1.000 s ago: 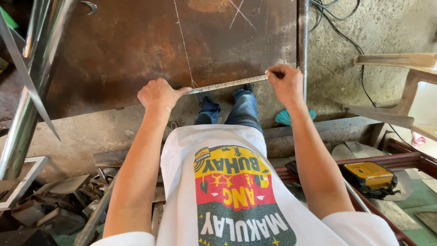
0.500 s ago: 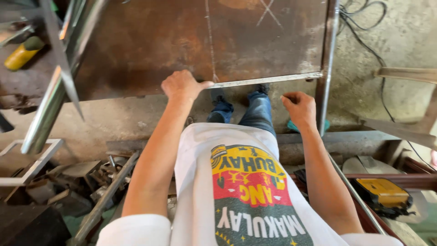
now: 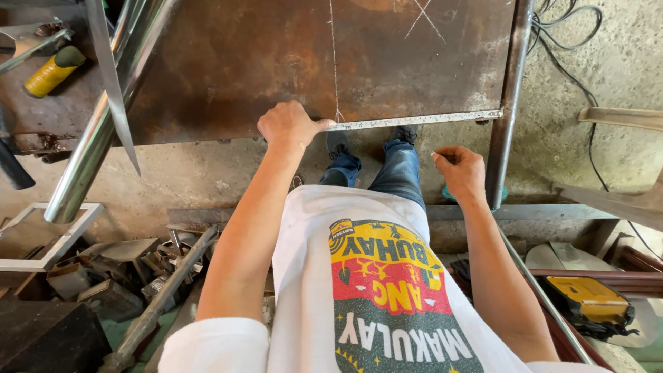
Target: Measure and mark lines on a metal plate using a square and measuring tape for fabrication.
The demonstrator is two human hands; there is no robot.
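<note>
Rusty steel sheet [image 3: 276, 62] across the top of the view, flat, brown and blotched, with a chalk line running down to the near edge and a chalk cross toward the far right corner. Concrete floor [image 3: 207, 173] below it, grey and rough. Polished steel tube [image 3: 103, 131] leaning diagonally over the sheet's left side, a thin flat strip hanging just beside it. Upright dark pipe [image 3: 507, 103] at the sheet's right edge, reaching down to the floor. Scrap pile [image 3: 117, 269] at lower left (angle offcuts, a rusty bar, a white square frame). Black cables [image 3: 573, 62] trailing over the floor at upper right. Yellow power tool [image 3: 587, 300] at lower right, resting on a red frame. Yellow-handled tool [image 3: 52, 69] on the sheet's far left. Metal ruler [image 3: 414, 119] lying along the sheet's near edge, from the chalk line to the pipe, flat against the edge. Left hand [image 3: 290, 124] clamped over the sheet's near edge at the ruler's left end, fingers curled on top, thumb stretched along the ruler. Right hand [image 3: 459, 173] below the sheet and clear of the ruler, near the pipe, loosely curled with fingertips pinched together; anything held there too small to tell.
</note>
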